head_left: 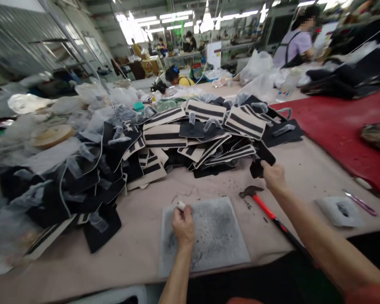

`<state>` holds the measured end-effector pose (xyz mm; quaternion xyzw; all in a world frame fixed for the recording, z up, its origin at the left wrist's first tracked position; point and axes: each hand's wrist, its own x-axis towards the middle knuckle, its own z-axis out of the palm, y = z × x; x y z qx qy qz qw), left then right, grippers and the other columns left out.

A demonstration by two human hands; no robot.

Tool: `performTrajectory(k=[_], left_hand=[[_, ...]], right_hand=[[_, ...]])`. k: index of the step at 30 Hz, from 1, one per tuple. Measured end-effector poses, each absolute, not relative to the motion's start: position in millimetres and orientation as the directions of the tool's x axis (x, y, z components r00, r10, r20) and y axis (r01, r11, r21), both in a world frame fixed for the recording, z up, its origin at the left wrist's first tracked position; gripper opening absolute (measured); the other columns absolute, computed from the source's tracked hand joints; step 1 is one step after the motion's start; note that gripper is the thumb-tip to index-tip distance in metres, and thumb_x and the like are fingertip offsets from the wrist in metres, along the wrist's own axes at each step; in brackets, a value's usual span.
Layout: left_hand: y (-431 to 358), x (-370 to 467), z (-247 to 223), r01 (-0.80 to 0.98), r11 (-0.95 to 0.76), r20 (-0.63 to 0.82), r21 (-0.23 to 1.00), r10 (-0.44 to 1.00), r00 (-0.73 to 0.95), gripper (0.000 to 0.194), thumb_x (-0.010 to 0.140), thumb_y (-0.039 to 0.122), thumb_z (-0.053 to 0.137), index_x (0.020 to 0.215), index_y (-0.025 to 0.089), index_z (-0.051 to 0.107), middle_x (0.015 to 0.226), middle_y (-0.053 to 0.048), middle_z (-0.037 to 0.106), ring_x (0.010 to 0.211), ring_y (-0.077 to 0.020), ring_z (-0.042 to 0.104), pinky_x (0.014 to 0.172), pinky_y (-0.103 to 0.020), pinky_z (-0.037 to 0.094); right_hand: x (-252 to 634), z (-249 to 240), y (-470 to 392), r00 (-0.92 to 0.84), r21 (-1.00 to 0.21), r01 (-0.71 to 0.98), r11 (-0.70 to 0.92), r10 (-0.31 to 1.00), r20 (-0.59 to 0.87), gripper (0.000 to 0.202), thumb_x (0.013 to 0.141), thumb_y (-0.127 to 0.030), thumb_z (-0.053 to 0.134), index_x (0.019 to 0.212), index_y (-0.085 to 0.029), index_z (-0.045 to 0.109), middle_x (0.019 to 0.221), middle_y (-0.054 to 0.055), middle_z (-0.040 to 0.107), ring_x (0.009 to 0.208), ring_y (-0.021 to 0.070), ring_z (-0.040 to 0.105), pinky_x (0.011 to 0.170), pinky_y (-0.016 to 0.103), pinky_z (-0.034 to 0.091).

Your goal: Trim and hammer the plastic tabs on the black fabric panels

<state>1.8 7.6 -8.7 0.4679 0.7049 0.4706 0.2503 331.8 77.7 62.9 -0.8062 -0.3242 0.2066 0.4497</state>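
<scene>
My left hand [183, 226] is closed round a small pale object [181, 205] above the left part of a grey, black-speckled board [218, 232]. Stretched forward to the right, my right hand [274, 175] pinches a black piece [258, 168] at the right end of a heap. Black and cream striped pieces [165, 136] and black pieces with plastic-wrapped parts make up that heap. A hammer [272, 215] with a red and black handle lies under my right forearm, its head near loose black bits.
Purple-handled scissors or snips [361, 202] lie at the right beside a pale block [339, 211]. Plastic bags and black pieces spread over the left side. Red cloth [329, 122] covers the right back. People sit farther off.
</scene>
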Motion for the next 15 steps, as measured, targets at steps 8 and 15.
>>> performTrajectory(k=[8, 15], left_hand=[[5.1, 4.8, -14.0, 0.400, 0.085, 0.111, 0.913, 0.890, -0.441, 0.031, 0.087, 0.048, 0.056, 0.082, 0.018, 0.062, 0.075, -0.008, 0.073, 0.072, -0.0214, 0.071, 0.068, -0.029, 0.052], [6.7, 1.9, -18.4, 0.351, 0.049, 0.115, 0.935, 0.894, -0.432, 0.031, 0.085, 0.048, 0.057, 0.085, 0.018, 0.063, 0.077, -0.008, 0.074, 0.074, -0.0227, 0.072, 0.070, -0.030, 0.054]], right_hand=[[191.3, 61.5, -87.3, 0.416, -0.671, -0.732, -0.120, 0.701, -0.579, 0.052, 0.073, -0.042, 0.083, 0.117, -0.023, 0.062, 0.112, 0.003, 0.070, 0.094, 0.0208, 0.068, 0.069, 0.032, 0.059], [169.0, 30.9, -160.9, -0.157, -0.205, -0.735, -0.647, 0.456, -0.876, 0.036, 0.083, -0.044, 0.075, 0.093, -0.012, 0.060, 0.084, 0.011, 0.073, 0.072, 0.0182, 0.070, 0.061, 0.025, 0.053]])
